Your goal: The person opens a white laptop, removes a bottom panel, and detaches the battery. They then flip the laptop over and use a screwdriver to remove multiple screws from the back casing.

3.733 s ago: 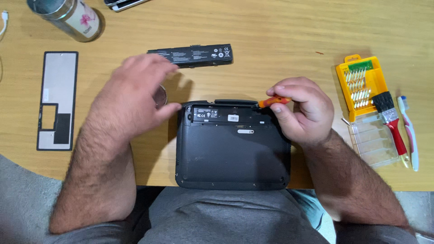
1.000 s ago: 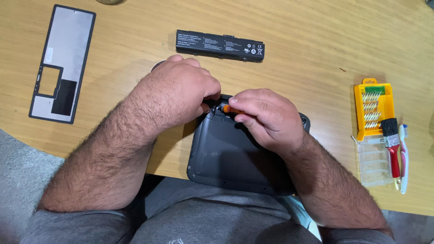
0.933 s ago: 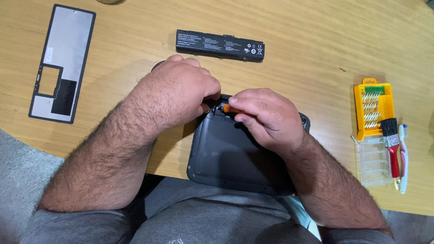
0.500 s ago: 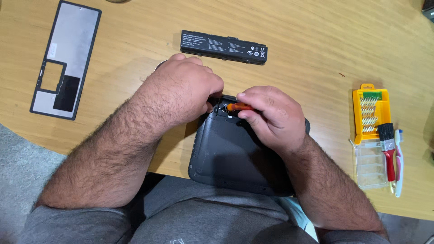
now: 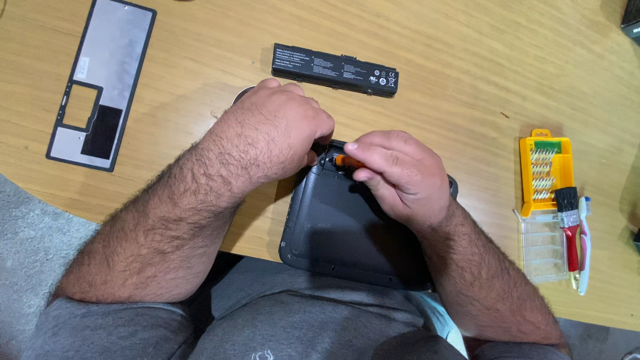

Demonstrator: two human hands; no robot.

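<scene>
Wooden table [image 5: 467, 60] carries the job. Battery [image 5: 335, 69] and keyboard bezel [image 5: 100, 83] already lie apart from my laptop [image 5: 340, 227]. Right hand [image 5: 400, 177] pinches the screwdriver [image 5: 345, 161] at its corner; left hand [image 5: 277, 137] closes on that edge. I judge screws remain.

On the light wooden tabletop [image 5: 467, 40] lie a long black rectangular battery pack [image 5: 335, 70], a grey black-framed cut-out panel [image 5: 100, 83], an orange screwdriver-bit case [image 5: 547, 172], a red-handled black-bristled brush [image 5: 570, 223] and a white toothbrush [image 5: 585, 247].
</scene>
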